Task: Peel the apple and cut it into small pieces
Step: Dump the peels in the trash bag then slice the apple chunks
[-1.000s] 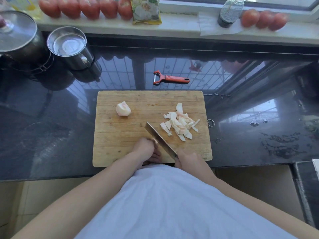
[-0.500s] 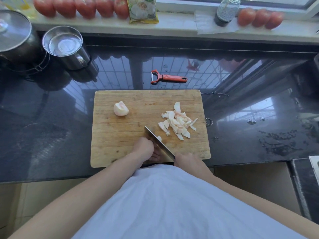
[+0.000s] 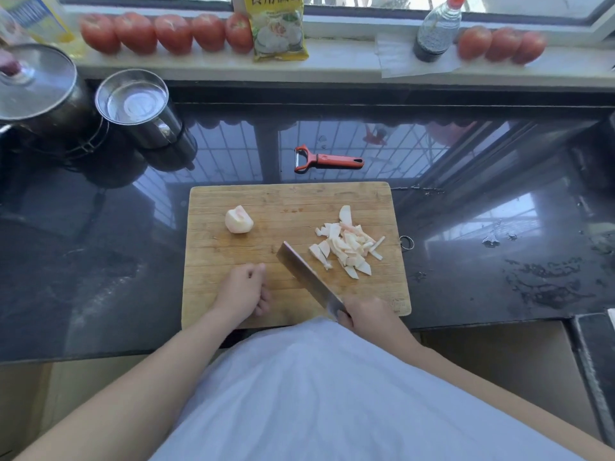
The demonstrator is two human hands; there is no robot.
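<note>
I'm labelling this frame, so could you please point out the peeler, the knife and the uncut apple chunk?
peeler (image 3: 336, 160): head view, on its orange handle.
knife (image 3: 307, 277): head view, middle of the blade.
uncut apple chunk (image 3: 238, 220): head view, its peeled top.

8 tomatoes (image 3: 173, 34), 1 peeler (image 3: 327, 160), 1 cleaver (image 3: 307, 277), 1 cutting board (image 3: 233, 261), 1 bottle (image 3: 437, 28), 2 pots (image 3: 133, 101).

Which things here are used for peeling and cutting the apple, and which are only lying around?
For the job: apple chunk, cut pieces, cleaver, cutting board, peeler.
Lying about: tomatoes, steel cup, lidded pot, bottle, yellow packet.
</note>
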